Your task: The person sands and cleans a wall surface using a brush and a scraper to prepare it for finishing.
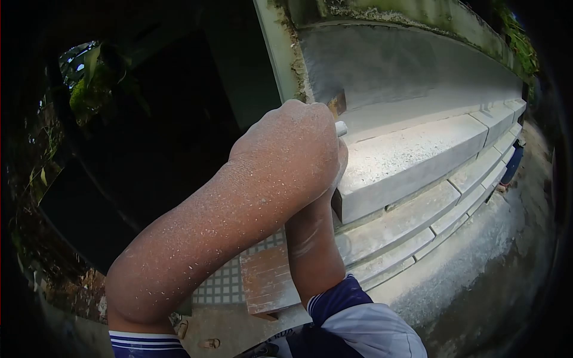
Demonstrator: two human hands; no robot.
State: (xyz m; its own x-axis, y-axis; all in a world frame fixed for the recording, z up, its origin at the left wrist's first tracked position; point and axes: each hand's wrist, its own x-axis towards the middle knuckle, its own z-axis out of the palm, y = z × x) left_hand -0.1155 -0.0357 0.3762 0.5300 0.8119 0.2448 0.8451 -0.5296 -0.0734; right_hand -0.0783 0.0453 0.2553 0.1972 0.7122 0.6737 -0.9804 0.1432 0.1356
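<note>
My left hand (295, 137), dusted white, is closed in a fist, its back toward me. A short whitish round rod end (341, 127) sticks out at its right side; the rest of that item is hidden. My right hand (342, 160) is mostly covered by the left fist, close against it, its fingers hidden. Beyond the fists, a small brown wood-like piece (338, 104) shows against the grey plastered wall (406, 65). To the right, pale crumbs lie on the top grey ledge (412, 152).
Stepped grey ledges (400, 224) curve away rightward. A mossy coping (394, 12) tops the wall, beside a chipped post edge (292, 53). A dark opening lies left. Below are a brown slab (265, 277), patterned tiles (221, 283) and sandals (210, 343). Another person's dark-clothed leg (512, 167) shows far right.
</note>
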